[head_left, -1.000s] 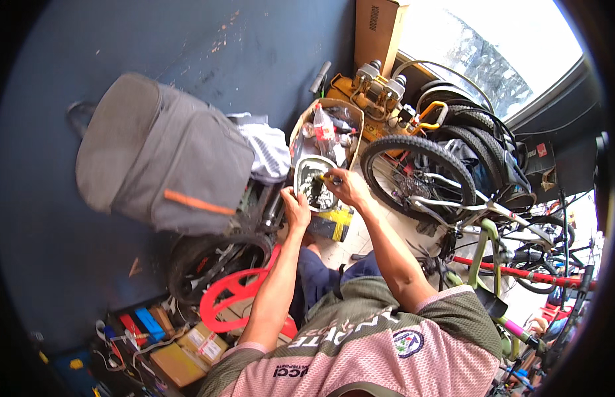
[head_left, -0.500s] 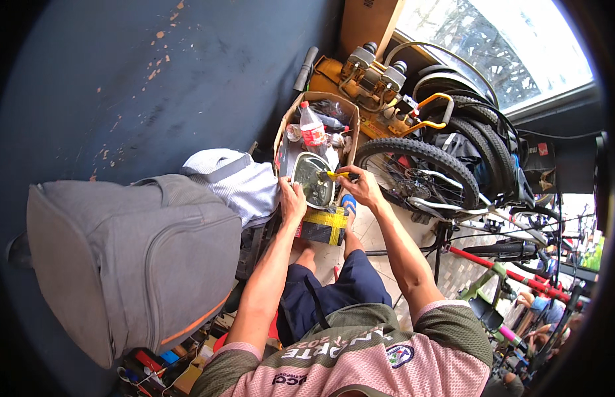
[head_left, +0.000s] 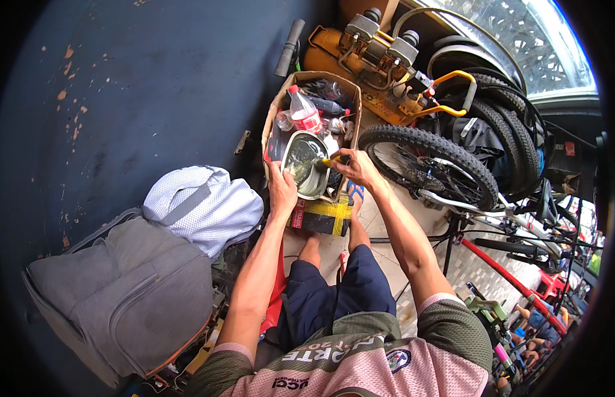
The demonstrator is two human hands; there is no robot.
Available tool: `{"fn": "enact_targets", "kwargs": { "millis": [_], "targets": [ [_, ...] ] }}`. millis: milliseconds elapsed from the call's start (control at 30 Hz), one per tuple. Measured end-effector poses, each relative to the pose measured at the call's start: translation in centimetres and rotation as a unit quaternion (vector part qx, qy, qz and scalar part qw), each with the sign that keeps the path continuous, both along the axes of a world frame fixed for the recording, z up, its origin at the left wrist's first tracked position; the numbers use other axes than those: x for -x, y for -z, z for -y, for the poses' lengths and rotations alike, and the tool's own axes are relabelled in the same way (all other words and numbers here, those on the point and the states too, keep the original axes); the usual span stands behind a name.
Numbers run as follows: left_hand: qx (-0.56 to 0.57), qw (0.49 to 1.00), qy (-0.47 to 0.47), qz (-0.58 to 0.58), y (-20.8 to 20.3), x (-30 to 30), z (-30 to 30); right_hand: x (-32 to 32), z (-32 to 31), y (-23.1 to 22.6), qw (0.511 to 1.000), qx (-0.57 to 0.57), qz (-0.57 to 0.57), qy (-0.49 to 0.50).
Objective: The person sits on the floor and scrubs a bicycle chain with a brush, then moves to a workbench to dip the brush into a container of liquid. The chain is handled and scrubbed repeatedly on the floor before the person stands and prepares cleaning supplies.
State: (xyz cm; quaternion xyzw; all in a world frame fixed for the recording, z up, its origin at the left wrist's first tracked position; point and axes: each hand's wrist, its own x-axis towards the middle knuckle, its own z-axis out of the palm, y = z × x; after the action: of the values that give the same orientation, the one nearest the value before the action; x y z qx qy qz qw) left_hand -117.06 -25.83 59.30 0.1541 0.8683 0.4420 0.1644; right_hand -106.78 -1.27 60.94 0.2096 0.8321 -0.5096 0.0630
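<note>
My left hand point(head_left: 283, 188) grips the left side of a rounded rectangular tub point(head_left: 304, 193) with a pale rim. The tub is tilted, and dark, wet-looking murk shows inside it. In my right hand point(head_left: 358, 169) is a brush point(head_left: 328, 162) with a yellow and black handle. Its dark head dips over the tub's right side; I cannot tell whether it touches the inner wall. Just beyond the tub, a red-capped plastic bottle point(head_left: 303, 112) leans among other bottles in an open cardboard box point(head_left: 273, 112).
Below the tub lies a dark parcel point(head_left: 327, 218) with yellow tape, beside my feet. A grey backpack point(head_left: 142, 284) and white cloth point(head_left: 205, 208) are at left. An orange air compressor point(head_left: 380, 92), a bicycle wheel point(head_left: 430, 165) and stacked tyres point(head_left: 503, 132) crowd the right.
The whole view has shifted. Both hands remain on the tub and brush, and the brush head sits a little farther inside the tub's right side.
</note>
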Motion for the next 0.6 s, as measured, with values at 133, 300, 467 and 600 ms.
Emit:
{"fn": "enact_targets", "kwargs": {
  "millis": [133,300,467,600],
  "targets": [
    [0.045,0.999,0.001,0.022,-0.6,0.4,-0.9,0.5,0.0,-1.0,0.999,-0.015,-0.045,0.015],
    [0.065,0.998,0.01,0.012,-1.2,1.8,-2.4,0.0,2.9,-3.4,0.986,0.128,-0.096,-0.051],
    [0.065,0.997,0.013,0.036,-1.8,2.3,-2.0,1.9,1.5,-0.9,0.997,0.044,0.043,0.055],
    [0.079,0.996,0.037,0.032,-2.0,2.1,-1.6,2.7,0.6,0.4,0.995,0.027,-0.045,0.084]
  ]
}}
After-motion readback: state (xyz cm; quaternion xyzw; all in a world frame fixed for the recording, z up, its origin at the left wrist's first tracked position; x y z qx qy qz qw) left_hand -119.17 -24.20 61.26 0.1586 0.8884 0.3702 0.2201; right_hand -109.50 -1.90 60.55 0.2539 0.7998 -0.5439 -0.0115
